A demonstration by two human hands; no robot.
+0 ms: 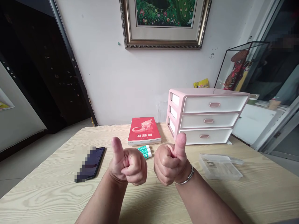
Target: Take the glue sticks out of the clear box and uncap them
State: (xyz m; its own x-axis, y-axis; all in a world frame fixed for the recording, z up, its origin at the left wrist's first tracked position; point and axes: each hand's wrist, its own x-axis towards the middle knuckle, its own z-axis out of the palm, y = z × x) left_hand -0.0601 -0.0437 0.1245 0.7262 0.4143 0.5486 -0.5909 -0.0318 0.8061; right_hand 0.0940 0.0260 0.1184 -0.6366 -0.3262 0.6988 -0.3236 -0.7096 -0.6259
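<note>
Above the wooden table, my left hand (130, 165) makes a fist with its thumb pointing up, and nothing shows in it. My right hand (170, 161), with a silver bangle at the wrist, is curled the same way beside it, thumb raised. A small gap separates the two fists. Just behind them lie several green-and-white tubes (146, 151), partly hidden by my left hand. Farther back, a thick red book (144, 129) lies flat near the wall. A dark phone (94, 165), partly blurred out, rests to the left of my left hand.
A pink and white three-drawer cabinet (207, 116) stands at the back right, drawers closed, with a yellow packet (201, 83) seen above it. In front sits a clear plastic box (220, 168). A framed picture (163, 43) hangs on the wall. The table (46, 196) ends at the wall.
</note>
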